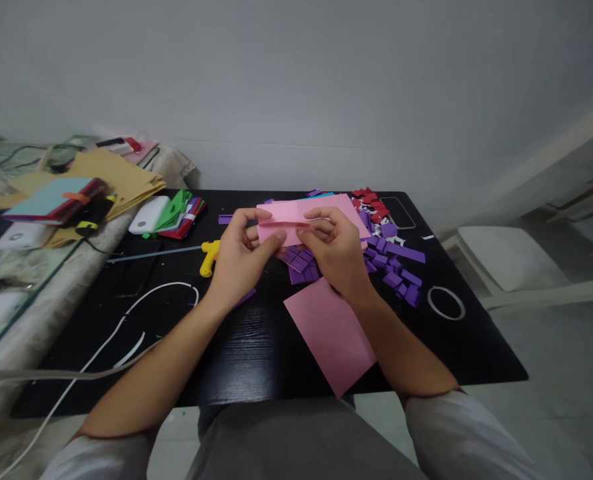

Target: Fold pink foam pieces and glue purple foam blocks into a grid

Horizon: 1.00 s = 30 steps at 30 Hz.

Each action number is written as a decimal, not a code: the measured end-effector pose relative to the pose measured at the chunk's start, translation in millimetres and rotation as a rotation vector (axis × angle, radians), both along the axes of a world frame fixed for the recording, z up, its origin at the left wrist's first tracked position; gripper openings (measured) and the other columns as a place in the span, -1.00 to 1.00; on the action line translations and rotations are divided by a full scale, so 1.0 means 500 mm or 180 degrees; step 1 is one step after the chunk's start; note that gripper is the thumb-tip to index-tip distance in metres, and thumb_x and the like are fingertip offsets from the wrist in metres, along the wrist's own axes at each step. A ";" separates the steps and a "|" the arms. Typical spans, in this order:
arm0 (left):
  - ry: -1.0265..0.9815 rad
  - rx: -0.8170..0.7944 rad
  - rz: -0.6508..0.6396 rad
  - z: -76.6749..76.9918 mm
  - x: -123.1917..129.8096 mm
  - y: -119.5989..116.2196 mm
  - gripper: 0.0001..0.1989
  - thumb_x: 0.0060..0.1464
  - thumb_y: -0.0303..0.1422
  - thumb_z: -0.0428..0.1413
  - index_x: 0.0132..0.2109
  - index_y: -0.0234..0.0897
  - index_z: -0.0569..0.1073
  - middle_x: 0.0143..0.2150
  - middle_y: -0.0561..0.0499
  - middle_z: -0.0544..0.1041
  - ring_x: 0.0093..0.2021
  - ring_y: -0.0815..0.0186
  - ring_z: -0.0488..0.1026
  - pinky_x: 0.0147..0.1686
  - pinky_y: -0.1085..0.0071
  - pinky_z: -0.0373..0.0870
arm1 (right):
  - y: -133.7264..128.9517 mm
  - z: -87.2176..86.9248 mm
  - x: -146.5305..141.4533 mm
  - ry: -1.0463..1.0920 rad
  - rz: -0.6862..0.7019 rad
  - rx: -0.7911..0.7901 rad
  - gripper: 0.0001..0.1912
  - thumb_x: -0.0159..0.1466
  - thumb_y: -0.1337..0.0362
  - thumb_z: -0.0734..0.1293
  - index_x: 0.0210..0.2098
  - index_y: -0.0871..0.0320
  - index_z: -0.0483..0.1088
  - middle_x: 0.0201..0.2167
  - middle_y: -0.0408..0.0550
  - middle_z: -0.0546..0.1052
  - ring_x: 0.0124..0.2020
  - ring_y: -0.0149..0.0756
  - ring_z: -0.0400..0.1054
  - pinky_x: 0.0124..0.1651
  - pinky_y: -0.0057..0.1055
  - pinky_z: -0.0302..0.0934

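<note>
A creased piece of pink paper (287,233) is held up between my two hands over the black table. My left hand (246,253) grips its left part, thumb in front and fingers behind. On the right side, my right hand (337,250) pinches the same paper, its thumb near the middle crease. Behind it lies more pink paper (349,208). A flat pink sheet (331,337) rests on the table under my right wrist. Purple pieces with a grid of squares (303,265) lie just below the held paper.
Loose purple pieces (396,267) and red pieces (371,203) lie to the right, near a white ring (446,303). A yellow glue gun (209,257) is beside my left hand. White cable (121,323) crosses the black table (246,360) at left. Colored bundles (179,217) sit back left.
</note>
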State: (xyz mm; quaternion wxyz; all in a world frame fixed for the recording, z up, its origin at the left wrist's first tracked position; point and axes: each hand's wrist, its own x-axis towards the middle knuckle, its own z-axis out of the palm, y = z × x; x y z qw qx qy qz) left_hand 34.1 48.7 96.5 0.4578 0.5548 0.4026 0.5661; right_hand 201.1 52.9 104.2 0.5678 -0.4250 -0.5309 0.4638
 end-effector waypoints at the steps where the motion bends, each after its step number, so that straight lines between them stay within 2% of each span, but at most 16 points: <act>1: -0.0006 -0.0023 -0.0042 0.003 -0.003 0.001 -0.62 0.11 -0.33 0.33 -0.01 -0.19 0.35 -0.38 0.11 0.59 -0.43 0.29 0.64 -0.34 0.32 0.67 | 0.001 -0.001 0.001 0.0028 -0.0003 0.0002 -0.70 0.20 0.19 0.50 -0.16 0.05 0.35 -0.41 -0.23 0.52 -0.40 -0.35 0.50 -0.24 -0.31 0.49; 5: -0.0088 -0.0053 -0.0040 0.007 -0.009 0.004 -0.58 0.04 -0.34 0.38 -0.04 -0.20 0.35 -0.37 0.09 0.62 -0.43 0.28 0.66 -0.33 0.35 0.69 | 0.000 0.001 0.003 0.0063 0.0175 -0.0095 -0.60 0.17 0.12 0.54 -0.12 0.03 0.33 -0.38 -0.21 0.54 -0.34 -0.28 0.55 -0.19 -0.26 0.53; 9: -0.0024 -0.0026 0.0023 0.002 -0.010 0.004 -0.59 0.08 -0.32 0.36 -0.02 -0.18 0.35 -0.38 0.10 0.63 -0.43 0.28 0.66 -0.32 0.33 0.68 | -0.004 0.005 0.005 0.0074 0.0284 -0.0237 -0.45 0.10 0.12 0.59 -0.05 0.00 0.29 -0.42 -0.23 0.58 -0.37 -0.24 0.58 -0.22 -0.24 0.53; 11: 0.0356 0.0074 0.0096 0.004 -0.018 0.004 -0.62 0.13 -0.29 0.33 0.02 -0.18 0.37 -0.44 0.13 0.58 -0.48 0.30 0.62 -0.39 0.38 0.63 | -0.003 0.007 0.008 0.0076 0.0268 -0.0250 -0.44 0.09 0.17 0.58 -0.03 -0.01 0.29 -0.42 -0.23 0.59 -0.38 -0.24 0.59 -0.24 -0.26 0.52; 13: 0.0988 0.0391 0.0342 0.012 -0.032 0.005 -0.64 0.16 -0.28 0.32 0.05 -0.18 0.42 -0.41 0.12 0.57 -0.46 0.33 0.58 -0.42 0.43 0.55 | 0.000 0.007 0.011 0.0037 0.0270 -0.0282 -0.46 0.08 0.22 0.58 -0.03 0.00 0.30 -0.42 -0.22 0.60 -0.36 -0.23 0.60 -0.25 -0.27 0.52; 15: 0.1629 0.0901 0.0633 0.023 -0.050 0.008 -0.64 0.15 -0.28 0.33 0.07 -0.16 0.48 -0.26 0.06 0.61 -0.34 0.31 0.57 -0.34 0.41 0.54 | 0.004 0.007 0.013 -0.0028 0.0283 -0.0324 -0.48 0.08 0.24 0.57 -0.05 0.01 0.31 -0.42 -0.22 0.60 -0.35 -0.23 0.60 -0.27 -0.28 0.51; 17: 0.1986 0.1367 0.0725 0.033 -0.066 0.011 -0.64 0.16 -0.28 0.32 0.09 -0.15 0.53 -0.08 -0.01 0.62 -0.19 0.26 0.58 -0.16 0.34 0.56 | 0.007 0.006 0.015 -0.0079 0.0307 -0.0342 -0.51 0.08 0.25 0.56 -0.06 0.02 0.33 -0.43 -0.23 0.59 -0.37 -0.25 0.58 -0.30 -0.31 0.49; 20: 0.2131 0.1682 0.0430 0.039 -0.079 0.015 -0.68 0.25 -0.27 0.27 0.12 -0.13 0.55 -0.03 -0.03 0.64 -0.13 0.24 0.59 -0.03 0.30 0.54 | 0.008 0.003 0.018 -0.0115 0.0398 -0.0316 -0.50 0.07 0.25 0.57 -0.05 0.03 0.35 -0.45 -0.24 0.58 -0.42 -0.29 0.53 -0.36 -0.35 0.44; 24: 0.2363 0.1837 0.0151 0.042 -0.082 0.014 -0.75 0.32 -0.28 0.19 0.10 -0.10 0.59 -0.10 -0.01 0.67 -0.17 0.25 0.60 -0.08 0.33 0.52 | 0.006 0.003 0.019 -0.0138 0.0553 -0.0300 -0.49 0.08 0.23 0.57 -0.02 0.01 0.37 -0.45 -0.25 0.57 -0.46 -0.30 0.49 -0.40 -0.35 0.41; 30: 0.2713 0.1793 -0.0068 0.049 -0.083 0.013 -0.76 0.37 -0.29 0.11 0.07 -0.09 0.63 -0.12 -0.06 0.66 -0.16 0.22 0.57 -0.14 0.33 0.48 | 0.002 0.007 0.012 -0.0158 0.0605 -0.0286 -0.61 0.17 0.23 0.50 -0.04 0.00 0.39 -0.42 -0.26 0.54 -0.40 -0.29 0.53 -0.25 -0.26 0.54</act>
